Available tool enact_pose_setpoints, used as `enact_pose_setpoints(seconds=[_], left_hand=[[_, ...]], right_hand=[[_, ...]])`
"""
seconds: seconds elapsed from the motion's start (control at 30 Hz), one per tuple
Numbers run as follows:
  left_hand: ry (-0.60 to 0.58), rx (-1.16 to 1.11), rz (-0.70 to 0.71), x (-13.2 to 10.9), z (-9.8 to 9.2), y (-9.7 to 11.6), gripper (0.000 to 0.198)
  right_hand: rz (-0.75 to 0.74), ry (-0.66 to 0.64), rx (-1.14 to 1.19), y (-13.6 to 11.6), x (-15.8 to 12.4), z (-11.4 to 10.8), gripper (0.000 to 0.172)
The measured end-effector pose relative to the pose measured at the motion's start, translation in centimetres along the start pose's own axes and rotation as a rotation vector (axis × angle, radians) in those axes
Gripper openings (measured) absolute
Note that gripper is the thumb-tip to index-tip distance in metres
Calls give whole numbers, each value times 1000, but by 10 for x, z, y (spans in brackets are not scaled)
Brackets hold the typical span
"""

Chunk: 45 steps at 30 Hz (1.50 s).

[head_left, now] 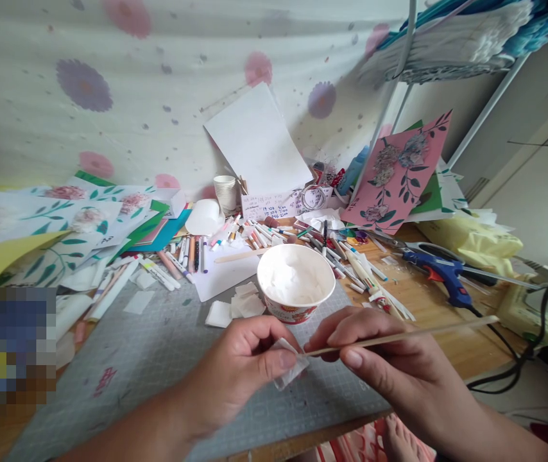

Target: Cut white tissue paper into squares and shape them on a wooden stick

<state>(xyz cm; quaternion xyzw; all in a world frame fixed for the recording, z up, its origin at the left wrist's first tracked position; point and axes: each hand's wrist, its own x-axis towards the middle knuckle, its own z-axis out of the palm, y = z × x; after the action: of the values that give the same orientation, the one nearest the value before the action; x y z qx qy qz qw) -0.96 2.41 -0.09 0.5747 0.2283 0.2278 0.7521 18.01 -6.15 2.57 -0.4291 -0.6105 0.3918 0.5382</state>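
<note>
Between the thumb and fingers of my left hand is a small piece of white tissue paper. My right hand pinches a thin wooden stick, whose left tip meets the tissue; its other end points up to the right. Just beyond my hands stands a white paper bowl with a printed outside and white, fluffy contents. Several small squares of white paper lie left of the bowl on the grey cutting mat.
Many markers lie scattered behind the bowl. A blue glue gun with a black cable and scissors are at the right. Paper cups stand at the back. Flower pictures lean left and right, including a pink sheet.
</note>
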Motion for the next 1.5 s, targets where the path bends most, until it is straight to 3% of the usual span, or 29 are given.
enact_pose_setpoints(seconds=[0.2,0.43,0.8,1.5], left_hand=[[96,-326,-78,2,6,-4,14],[63,-466,-91,1,8,-5,11],[-7,-515,-47,0,5,-1,15],[22,-457,-63,1,5,0,16]], right_hand=[[-44,69,5,0,0,1,12],[-128,20,-76,0,4,8,23],[-134,47,-118,3,4,7,20],[-119,4,-42,1,1,9,24]])
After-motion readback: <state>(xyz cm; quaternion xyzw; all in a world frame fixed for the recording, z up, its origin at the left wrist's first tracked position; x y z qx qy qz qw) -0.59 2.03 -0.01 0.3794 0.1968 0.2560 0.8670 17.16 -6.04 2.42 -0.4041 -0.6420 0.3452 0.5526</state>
